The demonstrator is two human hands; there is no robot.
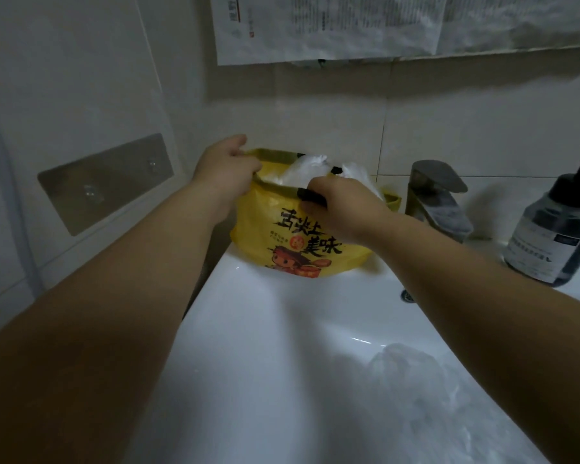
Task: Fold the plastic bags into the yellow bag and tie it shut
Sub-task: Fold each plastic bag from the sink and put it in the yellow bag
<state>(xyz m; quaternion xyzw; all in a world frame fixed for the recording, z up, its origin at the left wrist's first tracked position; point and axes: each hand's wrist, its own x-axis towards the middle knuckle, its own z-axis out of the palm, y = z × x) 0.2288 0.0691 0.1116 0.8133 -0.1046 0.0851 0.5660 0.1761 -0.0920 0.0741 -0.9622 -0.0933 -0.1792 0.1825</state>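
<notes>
Light was dim and grey, falling from above: a shadow band sat under the papers point(315, 28) at 12 o'clock. Faint glare streaked the sink point(282, 329) near 5 o'clock, where a crumpled clear bag point(412, 373) looked blurred. Edges bowed; grain ran throughout.

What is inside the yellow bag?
Crumpled white plastic bags stick out of the top of the yellow bag. Anything deeper is hidden by its side, the left hand and the right hand.
</notes>
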